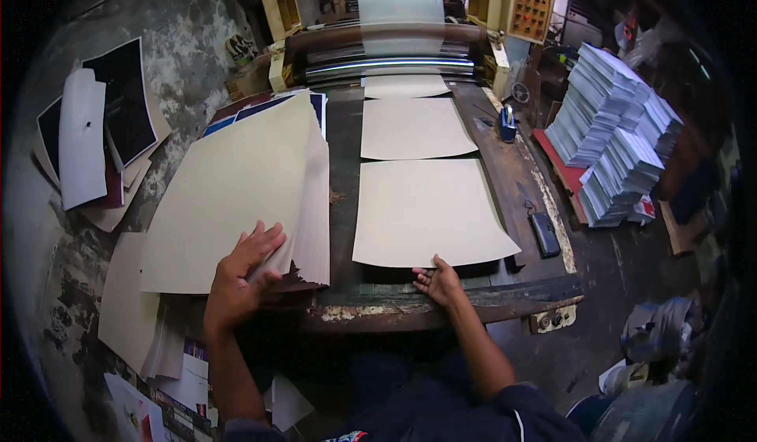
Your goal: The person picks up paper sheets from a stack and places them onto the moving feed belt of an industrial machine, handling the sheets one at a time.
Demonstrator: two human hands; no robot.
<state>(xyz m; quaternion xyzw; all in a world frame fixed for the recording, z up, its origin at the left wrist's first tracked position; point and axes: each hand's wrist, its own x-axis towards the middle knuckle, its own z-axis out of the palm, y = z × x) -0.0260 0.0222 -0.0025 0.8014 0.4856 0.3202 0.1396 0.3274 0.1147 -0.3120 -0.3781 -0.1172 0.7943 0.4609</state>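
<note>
My left hand (240, 276) rests on the near right corner of a thick stack of cream sheets (236, 197), fingers spread and lifting the top sheets' edge. My right hand (440, 283) lies palm down at the near edge of a single cream sheet (426, 213) on the dark feed table (505, 166), fingertips touching it. Two more cream sheets (410, 126) lie in a row beyond it, running toward the machine's rollers (386, 59). A glossy web (398, 0) rises above the rollers.
A blue tape dispenser (507, 123) and a dark flat device (544, 233) lie on the table's right side. Tall piles of printed sheets (615, 134) stand at right. Loose black and white sheets (102, 134) lie on the floor at left. A yellow control panel (530, 4) is behind.
</note>
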